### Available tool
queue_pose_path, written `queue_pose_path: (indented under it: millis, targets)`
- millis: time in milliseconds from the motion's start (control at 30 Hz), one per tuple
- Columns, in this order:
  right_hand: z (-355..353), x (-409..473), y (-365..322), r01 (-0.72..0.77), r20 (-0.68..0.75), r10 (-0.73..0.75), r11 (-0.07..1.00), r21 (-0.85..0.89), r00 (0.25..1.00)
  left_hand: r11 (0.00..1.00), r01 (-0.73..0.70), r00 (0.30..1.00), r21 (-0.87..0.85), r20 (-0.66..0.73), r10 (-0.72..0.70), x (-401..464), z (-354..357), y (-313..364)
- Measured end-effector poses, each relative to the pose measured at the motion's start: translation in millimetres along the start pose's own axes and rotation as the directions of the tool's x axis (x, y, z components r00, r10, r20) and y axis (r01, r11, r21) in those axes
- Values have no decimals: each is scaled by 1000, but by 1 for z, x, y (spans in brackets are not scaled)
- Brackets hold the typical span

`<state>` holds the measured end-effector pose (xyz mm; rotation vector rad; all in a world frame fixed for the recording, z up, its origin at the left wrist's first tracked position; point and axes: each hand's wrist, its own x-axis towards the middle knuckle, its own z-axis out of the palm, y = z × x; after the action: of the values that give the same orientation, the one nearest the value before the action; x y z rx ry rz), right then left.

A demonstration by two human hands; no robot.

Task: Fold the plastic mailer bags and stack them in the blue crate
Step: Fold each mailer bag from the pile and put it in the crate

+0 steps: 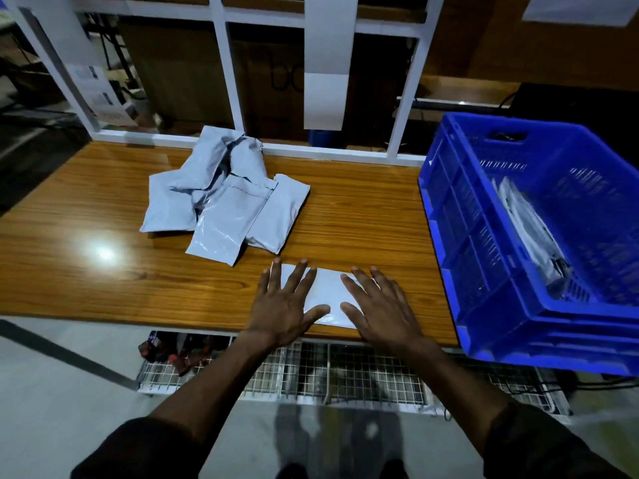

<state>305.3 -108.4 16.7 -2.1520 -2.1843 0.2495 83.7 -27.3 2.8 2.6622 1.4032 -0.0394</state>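
Observation:
A grey plastic mailer bag [328, 288] lies flat near the front edge of the wooden table [86, 219]. My left hand [287, 302] presses on its left part and my right hand [377, 305] on its right part, both with fingers spread and palms down. Behind them, a loose pile of several grey mailer bags [221, 195] rests mid-table. The blue crate [539, 243] stands at the table's right end, with folded bags [529, 229] leaning inside it.
A white metal frame [228, 81] runs along the table's back edge, with a white sheet [325, 98] hanging from it. A wire-mesh shelf [311, 371] sits below the table's front edge.

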Motion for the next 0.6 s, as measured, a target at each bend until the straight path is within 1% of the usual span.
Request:
queue_pose_path:
  millis: [100,267,367,433,500,600]
  targets:
    - [-2,3,5,42,22,-42,999,-14,999,999,-50,998,8,46,49,-2,-1,-9]
    - [-3,4,6,46,32,-46,999,-1,998,1000,-21,992,4,123,21,3,-5,-7]
    - [-8,8,-1,33,50,-30,998,-50,998,1000,6,992,-9,127,-5,3,-7,-5]
    - [-9,7,-8,67,30,-65,993,-95,997,1000,19,993,-14,115,-17,1,-7,-3]
    - [-7,4,-14,93,29,-91,993,-70,995,999,25,993,-22,113,-22,0,-8,-2]
    - [-7,3,-17,75,18,-74,997,-14,997,997,51,993,-65,106,-44,2,-13,4]
